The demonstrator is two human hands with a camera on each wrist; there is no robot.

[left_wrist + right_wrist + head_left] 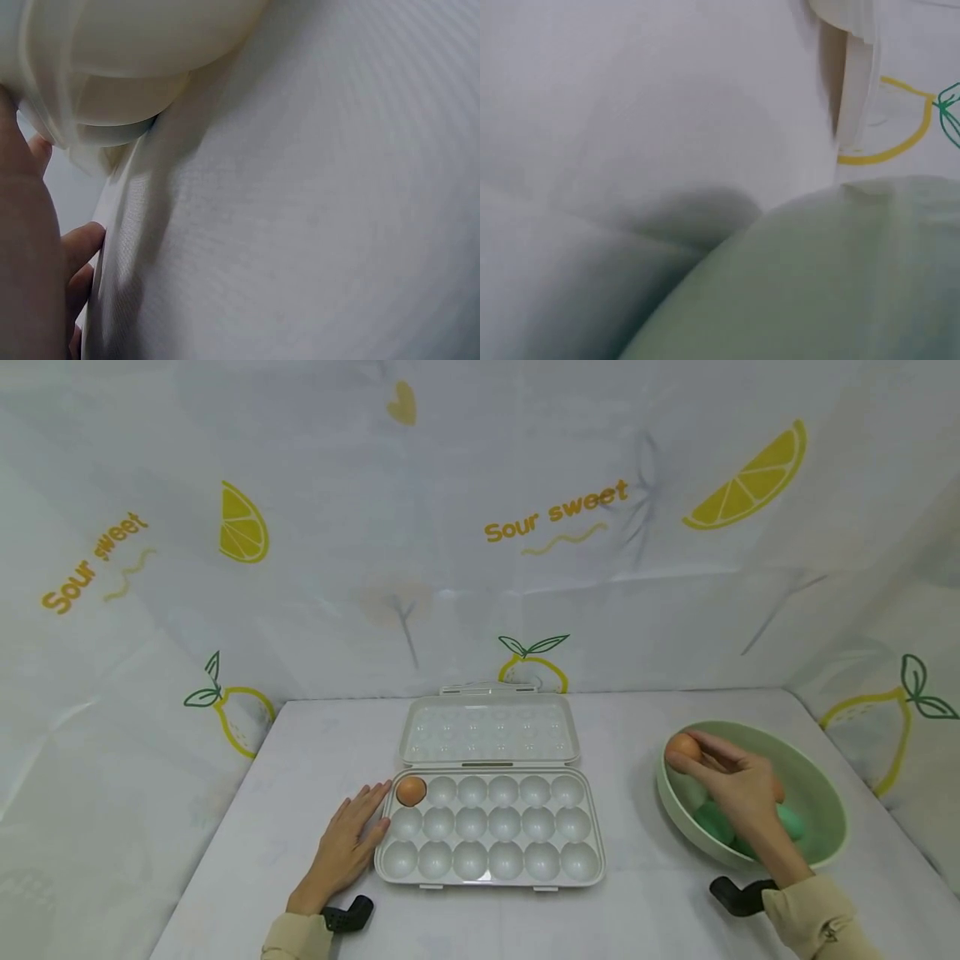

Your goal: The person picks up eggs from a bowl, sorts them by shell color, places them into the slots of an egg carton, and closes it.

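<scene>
Right hand [738, 785] pinches a smooth brown egg [683, 750] between thumb and fingers, at the left rim of a round pale-green bowl [821, 814]. Left hand [345, 839] flat-ish, fingers extended, along the left edge of a white plastic egg tray [487, 885], lid folded back. One brown egg [411, 791] in its far-left cup. Green egg-shaped pieces [714, 822] in the bowl.

Held egg: probably light, stiff, a bit slippery, crackable if real; best taken by its sides, fingertips only, light squeeze.

Left wrist view adds the tray's rounded cup undersides, above the white surface [630, 910]; head view hides those. Right wrist view: mostly bowl's outer wall, no egg or fingers; the pinch shows only from the head.
</scene>
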